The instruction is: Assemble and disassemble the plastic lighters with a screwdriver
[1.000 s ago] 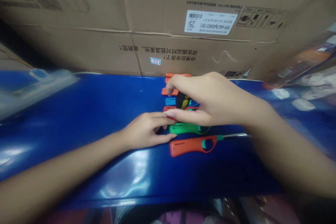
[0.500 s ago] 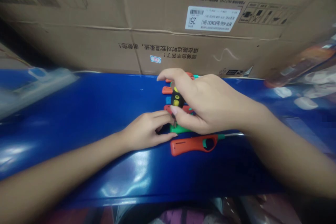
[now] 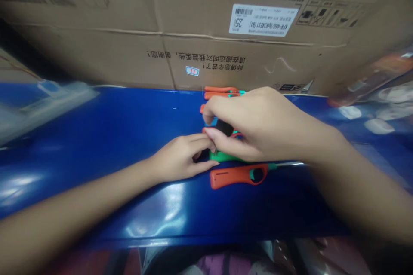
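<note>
Pinching a black handle (image 3: 225,127) between thumb and bent fingers with the right grip (image 3: 263,124), knuckles up, at the centre of the frame; its lower end hidden behind the thumb. Resting the left grip (image 3: 179,159) just left of centre, low over the blue desk (image 3: 112,212), fingers curled and thumb tip touching the left end of a green lighter (image 3: 226,156). Cannot tell whether clasped tight there or merely steadying, with the inner fingers out of sight.

Green lighter at the centre of the frame, its upper edge covered by the right grip. Just below, apart from both grips, an orange lighter (image 3: 234,176), metal tube pointing right toward the forearm. Above, mostly covered by the right grip, a red lighter (image 3: 204,130), a blue lighter (image 3: 211,122) and another orange end (image 3: 201,109); farther up, two more orange lighters (image 3: 219,89) side by side near the foot of a cardboard box (image 3: 112,58).

On the box, upper right of centre, an upside-down white label (image 3: 263,20). At the right edge of the frame, a blurred bottle (image 3: 371,78).
</note>
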Tool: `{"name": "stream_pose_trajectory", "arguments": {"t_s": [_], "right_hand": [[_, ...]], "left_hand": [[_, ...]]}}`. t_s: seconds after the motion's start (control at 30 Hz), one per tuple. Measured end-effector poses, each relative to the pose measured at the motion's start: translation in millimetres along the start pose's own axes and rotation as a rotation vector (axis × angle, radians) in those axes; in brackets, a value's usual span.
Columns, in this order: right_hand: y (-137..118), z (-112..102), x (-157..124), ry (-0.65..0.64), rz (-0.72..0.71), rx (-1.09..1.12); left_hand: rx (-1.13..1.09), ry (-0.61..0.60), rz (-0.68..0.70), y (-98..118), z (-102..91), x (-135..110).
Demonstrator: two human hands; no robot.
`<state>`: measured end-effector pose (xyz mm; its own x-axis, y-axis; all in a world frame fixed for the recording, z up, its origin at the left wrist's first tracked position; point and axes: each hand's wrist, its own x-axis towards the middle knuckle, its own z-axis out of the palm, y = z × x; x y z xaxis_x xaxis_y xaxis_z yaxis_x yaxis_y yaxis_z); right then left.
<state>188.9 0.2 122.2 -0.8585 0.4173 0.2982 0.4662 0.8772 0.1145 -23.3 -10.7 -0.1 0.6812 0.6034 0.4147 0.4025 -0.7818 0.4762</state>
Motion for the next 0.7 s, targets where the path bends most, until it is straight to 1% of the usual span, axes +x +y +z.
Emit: {"name": "stream_pose_trajectory", "arguments": {"t_s": [0.1,0.2,0.37,0.47,0.57,0.7], "right_hand": [[-0.5,-0.6,0.2,-0.029,0.014,0.030],[0.6,0.2,0.0,-0.018,0.023,0.002],[0.6,0.5,0.6,-0.026,0.039,-0.011],[-1.2,0.4,1.0,-0.032,0.037,0.014],[-1.2,1.5,0.6,-0.019,0.026,-0.008],[0.4,3.2,0.3,-0.006,0.033,-0.023]], "left_hand": [[-0.013,-0.012,-0.009,0.9,-0.5,0.4],[-0.016,-0.028,-0.022,0.3,0.6,0.2],[-0.020,0.016,0.008,-1.8,2.3,-0.7],[-0.019,-0.017,-0.012,-1.1,1.9,-0.7],[-0.014,-0.044,-0.045,0.7,1.7,-0.7],[-0.010,-0.015,-0.035,2.7,2.3,-1.2]]}}
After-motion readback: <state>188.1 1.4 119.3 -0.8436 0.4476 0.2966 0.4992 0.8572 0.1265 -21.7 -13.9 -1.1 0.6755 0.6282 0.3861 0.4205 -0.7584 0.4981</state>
